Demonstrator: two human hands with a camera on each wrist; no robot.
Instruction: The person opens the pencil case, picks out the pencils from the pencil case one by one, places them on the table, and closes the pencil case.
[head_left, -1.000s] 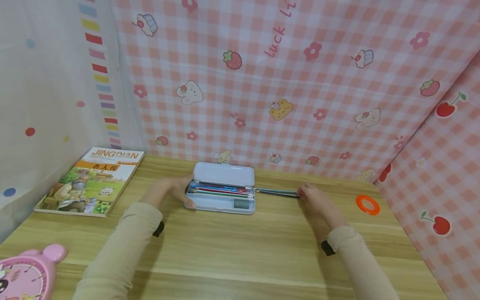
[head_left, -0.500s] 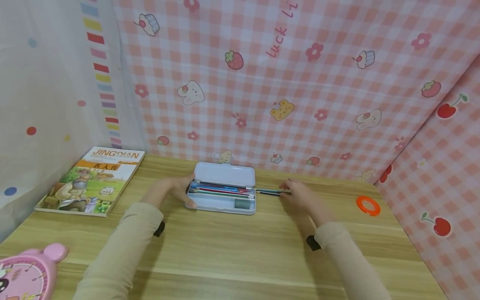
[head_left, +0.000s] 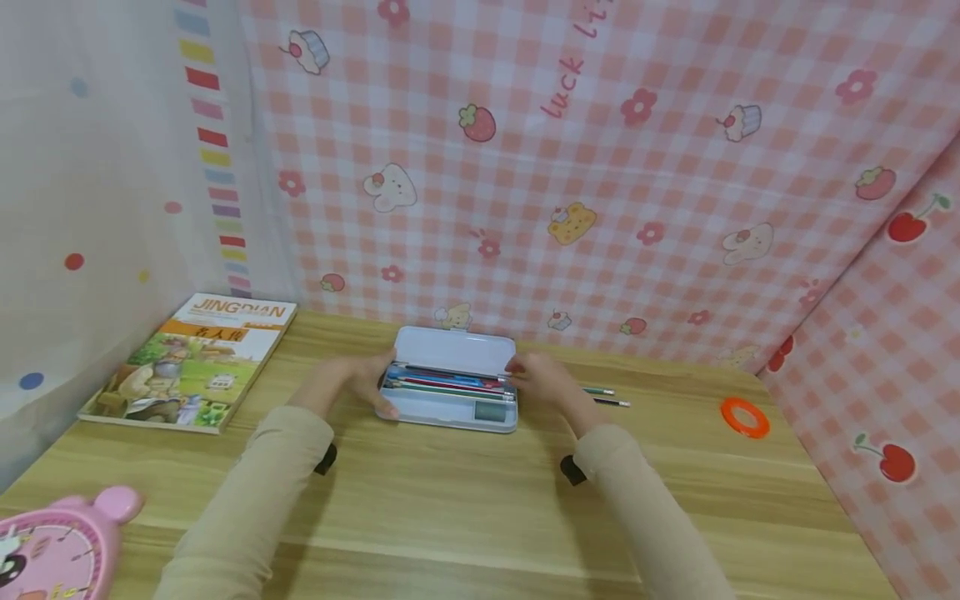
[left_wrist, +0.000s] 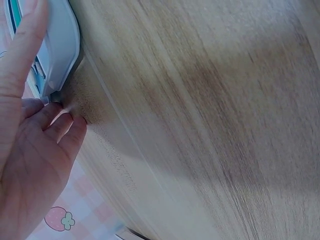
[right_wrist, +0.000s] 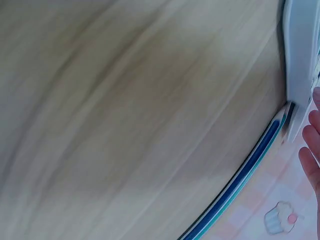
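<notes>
An open white pencil case [head_left: 435, 407] lies on the table, its lid raised at the back. Several pencils [head_left: 450, 386] and a grey-green eraser [head_left: 490, 411] are inside. My left hand [head_left: 362, 380] grips the case's left end, thumb at the front and fingers bent at the end, as the left wrist view shows. At the right end is my right hand [head_left: 549, 385], fingers loosely spread beside the case [right_wrist: 300, 50]; whether they touch it I cannot tell. Two pencils, a green one [head_left: 600, 391] and a dark one [head_left: 613, 402], lie on the table, partly hidden by that hand.
A magazine [head_left: 187, 367] lies at the back left. In the front left corner is a pink clock [head_left: 56, 550]. An orange ring [head_left: 729, 412] lies to the right. Checked cloth walls [head_left: 420, 242] stand behind and on the right side.
My right hand has moved left along the two loose pencils, from their far end to the right end of the case. The left hand keeps its grip on the case.
</notes>
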